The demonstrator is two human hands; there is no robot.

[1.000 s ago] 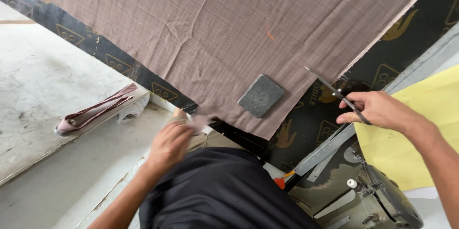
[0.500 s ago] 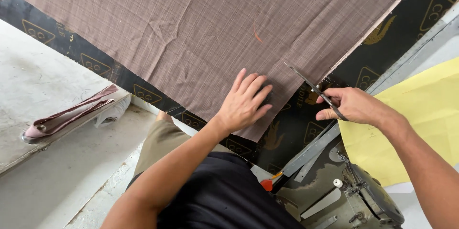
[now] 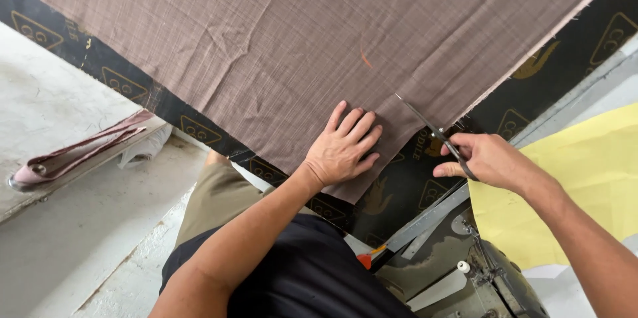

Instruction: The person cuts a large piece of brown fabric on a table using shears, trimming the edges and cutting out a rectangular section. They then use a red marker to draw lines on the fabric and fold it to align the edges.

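Observation:
A large brown checked cloth (image 3: 279,45) lies spread over a black table (image 3: 571,45) with yellow emblems. My left hand (image 3: 342,148) rests flat, fingers apart, on the cloth's near corner and covers a dark grey patch there. My right hand (image 3: 482,158) grips a pair of scissors (image 3: 428,128). Their blades point up-left and touch the cloth's right edge, close to my left fingertips. A small orange mark (image 3: 365,60) shows on the cloth above my left hand.
A yellow sheet (image 3: 585,178) lies at the right under my right forearm. A sewing machine (image 3: 465,278) stands below it. Folded pink cloth (image 3: 73,155) lies on a concrete ledge at the left, with concrete floor below.
My left hand rose from below the table edge and settled flat on the cloth corner, over the grey patch. The scissors in my right hand moved left to the cloth's edge.

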